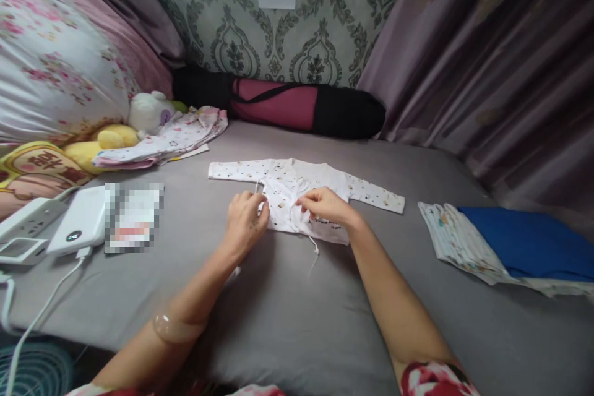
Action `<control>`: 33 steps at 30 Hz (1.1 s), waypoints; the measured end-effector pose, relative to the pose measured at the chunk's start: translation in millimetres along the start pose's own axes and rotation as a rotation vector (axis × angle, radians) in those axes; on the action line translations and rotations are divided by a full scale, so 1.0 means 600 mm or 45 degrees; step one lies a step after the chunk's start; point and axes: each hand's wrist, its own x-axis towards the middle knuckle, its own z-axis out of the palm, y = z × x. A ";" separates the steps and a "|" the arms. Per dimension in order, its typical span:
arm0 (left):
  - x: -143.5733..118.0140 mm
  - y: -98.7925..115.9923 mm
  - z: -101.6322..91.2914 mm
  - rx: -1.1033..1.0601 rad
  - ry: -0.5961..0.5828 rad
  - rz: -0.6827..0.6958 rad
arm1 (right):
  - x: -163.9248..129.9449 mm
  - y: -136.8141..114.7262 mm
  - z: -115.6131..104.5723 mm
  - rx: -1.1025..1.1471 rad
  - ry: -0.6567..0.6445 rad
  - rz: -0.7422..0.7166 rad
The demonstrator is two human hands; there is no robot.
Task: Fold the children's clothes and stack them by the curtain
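- Your left hand [244, 218] sits on the left edge of the baby shirt [297, 195], fingers curled narrow and pinching the fabric near a thin tie string [258, 187].
- Your right hand [325, 205] rests on the front of the baby shirt, fingers bunched tight on a fold of cloth just right of its middle.
- Baby shirt lies flat on the grey bed [288, 309], both sleeves spread out sideways, white with small printed dots.
- A second loose string [315, 247] trails off the shirt's lower hem toward you.
- Clear bangle [174, 328] on your left wrist, well nearer to you than the shirt.
- Right of the shirt, apart from it: folded patterned cloth [457, 241] with a blue fabric piece [524, 241] on top of it.
- Left of the shirt, apart: white power bank [81, 219], then a white power strip [28, 219] further left, with a cable [41, 309] running off toward you.
- Behind-left of the shirt: pile of pink-print clothes [171, 136], a white plush toy [148, 111], a yellow plush toy [104, 139].
- Behind the shirt, against the wall: pink-and-black roll bag [301, 105].
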 end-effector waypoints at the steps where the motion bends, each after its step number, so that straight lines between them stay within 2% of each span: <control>1: 0.003 -0.012 -0.001 0.066 -0.010 -0.089 | 0.018 -0.003 -0.008 -0.032 0.098 -0.006; 4: 0.005 -0.034 -0.001 0.164 -0.144 -0.268 | 0.079 -0.011 -0.027 -0.280 0.347 0.034; 6: 0.005 -0.039 -0.003 0.174 -0.244 -0.318 | 0.118 -0.014 -0.034 -0.475 0.418 0.156; 9: 0.005 -0.039 -0.006 0.153 -0.343 -0.361 | 0.162 -0.018 -0.033 -0.644 0.379 0.344; 13: 0.005 -0.041 -0.005 0.051 -0.369 -0.373 | 0.193 -0.021 -0.026 -0.750 0.267 0.473; 21: 0.004 -0.046 0.005 -0.010 -0.374 -0.403 | 0.197 -0.026 -0.020 -0.848 0.162 0.436; 26: 0.007 -0.044 -0.002 0.008 -0.405 -0.407 | 0.181 -0.018 -0.010 -1.086 0.357 0.300; 33: 0.008 -0.036 -0.020 0.069 -0.492 -0.363 | 0.172 0.001 0.013 -1.209 0.446 0.164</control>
